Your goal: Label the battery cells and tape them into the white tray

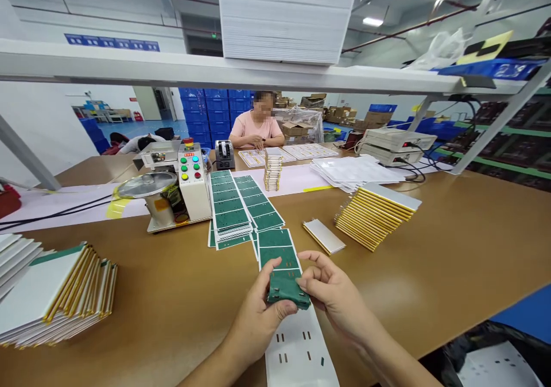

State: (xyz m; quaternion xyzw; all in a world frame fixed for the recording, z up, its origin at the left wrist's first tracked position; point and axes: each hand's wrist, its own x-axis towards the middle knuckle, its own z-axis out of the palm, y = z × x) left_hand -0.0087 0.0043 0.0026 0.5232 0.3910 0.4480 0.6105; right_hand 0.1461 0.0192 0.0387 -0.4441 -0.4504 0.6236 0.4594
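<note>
A: What did our left hand (253,315) hold?
B: A green-faced block (287,293), straight ahead of us, closed in along its left side with a digit across the near edge.

A: And our right hand (333,286)?
B: It met the block's right edge, thumb and forefinger drawn close together; whether they pinched it, we could not tell. Both hands were at the block, on opposite sides.

A: Which way did things run?
B: The green strip (275,238) pointed lengthwise away from us, its far panels beyond the block. A white slotted strip (297,341) ran from beneath our hands towards us. The block's own long axis we could not judge.

A: And farther out?
B: One pale slab (326,235) lay on the desk (185,301), beyond our right hand, the nearer of the two, its long axis slanting from far left to near right. Past it leaned a gold-edged stack (374,217). A co-worker (257,128) sat across from us.
</note>
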